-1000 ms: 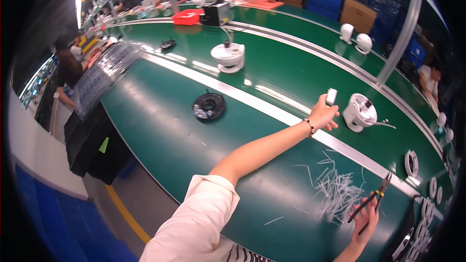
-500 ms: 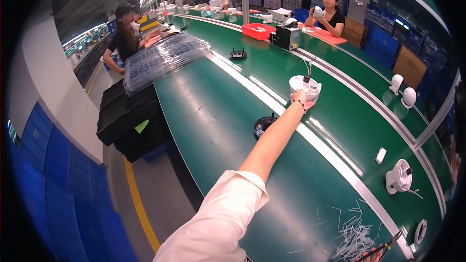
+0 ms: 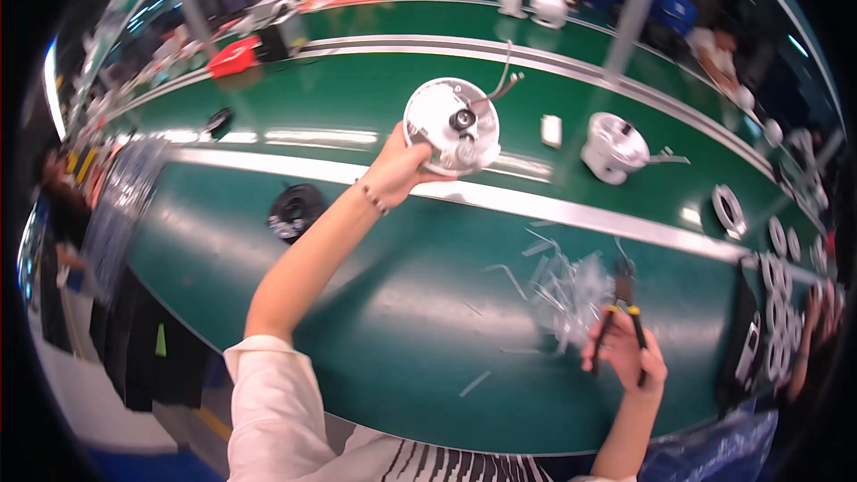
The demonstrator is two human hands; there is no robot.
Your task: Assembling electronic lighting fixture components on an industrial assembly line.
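Note:
My left hand (image 3: pixel 397 163) reaches out over the rail, its fingers closed round the lower left rim of a white round camera housing (image 3: pixel 430 114). The housing's hollow side faces me, with a black round part inside and a short cable sticking out at the upper right. In my right hand (image 3: pixel 632 353) is a pair of cutting pliers (image 3: pixel 623 290) with black and yellow handles, the legs spread and the jaws pointing away from me. Beside the pliers lies a heap of thin white plastic strips (image 3: pixel 564 296). A black round part (image 3: pixel 296 211) rests on the green table, left of my left forearm.
On the green belt are a small white block (image 3: pixel 551 130), another white housing (image 3: pixel 614 148) and a white ring (image 3: pixel 728 211). More white rings (image 3: pixel 777 312) stand at the right, near another person's hand. A red tray (image 3: pixel 234 55) is at the far left. A metal rail (image 3: pixel 536 201) divides table and belt.
The view has swung right. My left hand has lifted the housing off the belt and brought it closer, tilted toward me. My right hand with the pliers has come fully into view.

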